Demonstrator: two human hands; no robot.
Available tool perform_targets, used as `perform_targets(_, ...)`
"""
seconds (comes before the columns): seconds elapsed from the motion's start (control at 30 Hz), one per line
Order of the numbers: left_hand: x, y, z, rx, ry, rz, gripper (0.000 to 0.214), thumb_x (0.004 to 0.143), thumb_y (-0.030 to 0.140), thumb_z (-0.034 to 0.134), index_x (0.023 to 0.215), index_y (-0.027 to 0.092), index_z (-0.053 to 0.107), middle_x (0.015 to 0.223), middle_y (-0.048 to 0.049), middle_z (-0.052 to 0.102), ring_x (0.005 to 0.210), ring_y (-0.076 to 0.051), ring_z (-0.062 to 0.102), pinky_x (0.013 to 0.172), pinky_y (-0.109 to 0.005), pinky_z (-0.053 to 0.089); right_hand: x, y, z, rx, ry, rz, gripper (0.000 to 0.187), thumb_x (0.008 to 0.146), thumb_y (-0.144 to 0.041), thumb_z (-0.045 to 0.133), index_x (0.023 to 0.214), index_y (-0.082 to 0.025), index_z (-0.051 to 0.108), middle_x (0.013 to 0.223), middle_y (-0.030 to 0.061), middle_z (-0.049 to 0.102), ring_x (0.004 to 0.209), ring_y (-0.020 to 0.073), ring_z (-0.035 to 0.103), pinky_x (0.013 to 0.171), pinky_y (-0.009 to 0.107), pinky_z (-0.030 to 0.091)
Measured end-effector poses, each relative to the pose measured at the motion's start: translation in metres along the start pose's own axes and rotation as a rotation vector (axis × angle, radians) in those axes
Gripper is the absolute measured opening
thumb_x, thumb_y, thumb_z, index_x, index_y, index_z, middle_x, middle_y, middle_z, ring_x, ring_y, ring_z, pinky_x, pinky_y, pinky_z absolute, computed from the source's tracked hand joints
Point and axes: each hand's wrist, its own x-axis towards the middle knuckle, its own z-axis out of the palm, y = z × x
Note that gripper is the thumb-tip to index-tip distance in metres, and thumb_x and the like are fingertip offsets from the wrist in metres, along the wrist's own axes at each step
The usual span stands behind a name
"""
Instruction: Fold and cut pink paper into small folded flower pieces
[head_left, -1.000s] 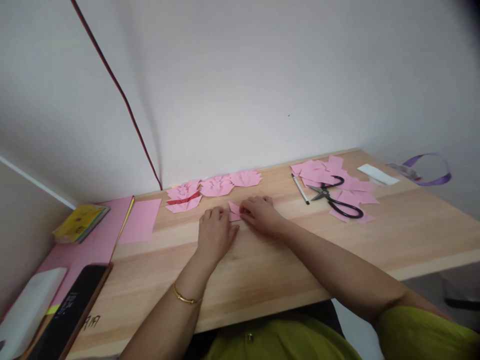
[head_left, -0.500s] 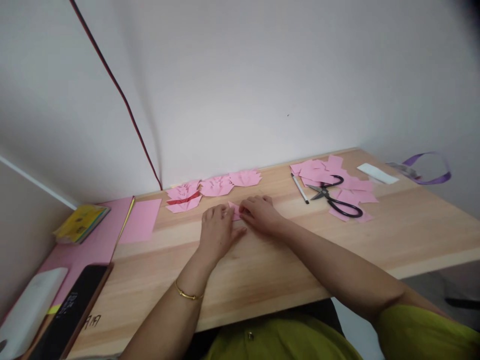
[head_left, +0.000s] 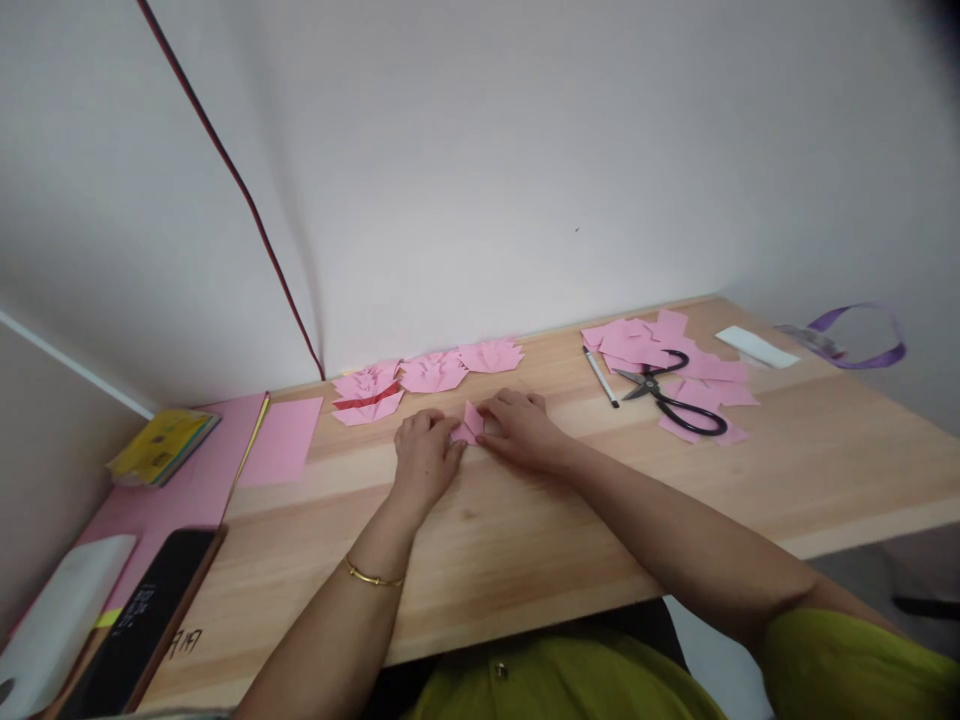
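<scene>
A small folded pink paper piece (head_left: 469, 424) lies on the wooden table (head_left: 525, 540) between both hands. My left hand (head_left: 422, 461) pinches its left edge with curled fingers. My right hand (head_left: 520, 432) presses on its right side, fingers bent over it. A row of finished folded pink paper shapes (head_left: 431, 375) lies just behind, along the wall.
A pink sheet (head_left: 282, 440) lies at the left, beside a yellow booklet (head_left: 160, 444) and a black device (head_left: 135, 625). At the right, black scissors (head_left: 671, 400) and a pen (head_left: 601, 377) rest among pink paper squares (head_left: 660, 350). A purple ribbon (head_left: 862, 345) lies at the far right.
My left hand has curled from lying flat on the paper to pinching its edge, and the piece's corner now stands up a little. My right hand has barely moved.
</scene>
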Motion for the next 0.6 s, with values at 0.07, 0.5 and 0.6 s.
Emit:
perform_targets(0.07, 0.000, -0.002, 0.002, -0.010, -0.003, 0.020, 0.029, 0.079, 0.027, 0.061, 0.108, 0.027, 0.069, 0.113, -0.0077, 0.058, 0.106, -0.026, 0.049, 0.095, -0.045, 0.037, 0.000, 0.000, 0.001, 0.018, -0.001, 0.000, 0.039, 0.081, -0.038, 0.058, 0.115, -0.021, 0.056, 0.114, 0.0112, 0.058, 0.109, 0.0255, 0.050, 0.093, 0.042, 0.028)
perform_targets(0.5, 0.002, -0.006, 0.008, -0.199, 0.113, 0.070, 0.037, 0.077, 0.018, 0.060, 0.114, 0.021, 0.064, 0.112, -0.0100, 0.060, 0.109, -0.025, 0.051, 0.097, -0.044, 0.040, 0.004, 0.001, -0.016, 0.235, -0.057, -0.043, 0.018, 0.076, -0.026, 0.062, 0.091, -0.019, 0.068, 0.080, 0.0022, 0.067, 0.079, 0.0165, 0.057, 0.080, 0.032, 0.036)
perform_targets(0.6, 0.005, -0.006, 0.006, -0.367, 0.163, -0.021, 0.037, 0.080, 0.026, 0.060, 0.115, 0.017, 0.061, 0.112, -0.0116, 0.061, 0.105, -0.023, 0.054, 0.094, -0.041, 0.044, 0.005, 0.004, -0.013, 0.417, 0.048, -0.033, 0.014, 0.080, -0.027, 0.056, 0.082, -0.018, 0.066, 0.076, 0.0010, 0.065, 0.071, 0.0134, 0.055, 0.069, 0.026, 0.038)
